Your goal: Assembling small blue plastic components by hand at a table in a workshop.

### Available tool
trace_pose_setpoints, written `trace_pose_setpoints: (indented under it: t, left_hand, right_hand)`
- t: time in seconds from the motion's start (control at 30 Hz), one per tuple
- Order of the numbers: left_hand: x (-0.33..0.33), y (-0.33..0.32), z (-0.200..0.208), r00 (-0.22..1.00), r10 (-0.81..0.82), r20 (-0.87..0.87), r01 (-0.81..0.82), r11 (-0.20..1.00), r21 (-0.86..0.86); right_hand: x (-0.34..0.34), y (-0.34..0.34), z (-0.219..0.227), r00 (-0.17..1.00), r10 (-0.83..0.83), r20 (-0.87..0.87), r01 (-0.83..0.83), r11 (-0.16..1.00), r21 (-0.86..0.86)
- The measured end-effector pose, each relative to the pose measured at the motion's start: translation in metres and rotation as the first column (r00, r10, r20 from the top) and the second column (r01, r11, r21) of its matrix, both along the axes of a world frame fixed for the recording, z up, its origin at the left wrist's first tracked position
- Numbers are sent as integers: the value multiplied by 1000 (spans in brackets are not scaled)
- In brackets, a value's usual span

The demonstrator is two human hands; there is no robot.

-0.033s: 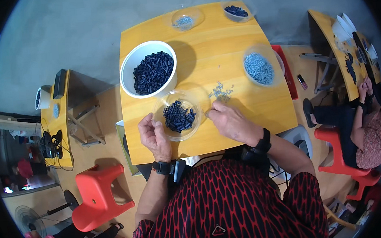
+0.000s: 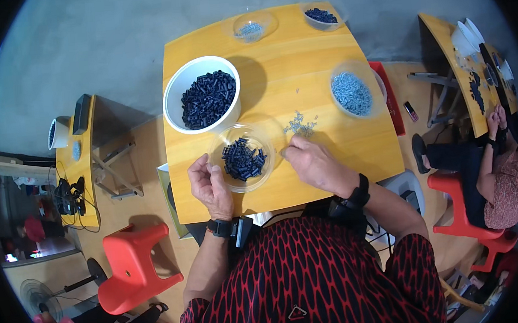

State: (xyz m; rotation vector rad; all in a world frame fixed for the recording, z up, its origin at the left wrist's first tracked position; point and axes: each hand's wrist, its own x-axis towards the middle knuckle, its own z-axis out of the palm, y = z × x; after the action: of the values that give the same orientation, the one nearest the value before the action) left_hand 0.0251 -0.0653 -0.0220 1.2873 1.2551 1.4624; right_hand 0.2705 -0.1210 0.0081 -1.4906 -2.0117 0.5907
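Note:
A clear plastic bowl stands near the front of the yellow table, partly filled with short dark tubular pieces. My left hand is closed on its left rim, thumb and fingers pinching the edge. Just off the bowl's right side, my right hand has its fingers pinched together; whatever lies between the fingertips is too small to make out. Beyond those fingers a loose little heap of silvery, screw-like pieces lies on the tabletop. A white tub full of dark pieces stands behind the bowl.
Another clear bowl with silvery pieces sits at the table's right edge. Along the far edge are a clear bowl of silvery bits and one of dark pieces. A red stool is at left; a seated person works at right.

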Motion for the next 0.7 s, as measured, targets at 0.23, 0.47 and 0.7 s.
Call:
trace_pose_setpoints:
  t: [0.23, 0.47, 0.7]
  left_hand:
    - [3, -3, 8, 997, -4, -71, 6, 1000, 27]
    - [0, -2, 4, 999, 11, -41, -11, 1000, 5]
    - [0, -2, 5, 1000, -10, -28, 10, 1000, 3]
  right_hand:
    - [23, 5, 10, 949, -167, -268, 190, 980, 60]
    - [32, 21, 29, 897, -231, -378, 262, 964, 32]
    - [18, 26, 10, 987, -63, -147, 89, 981, 175]
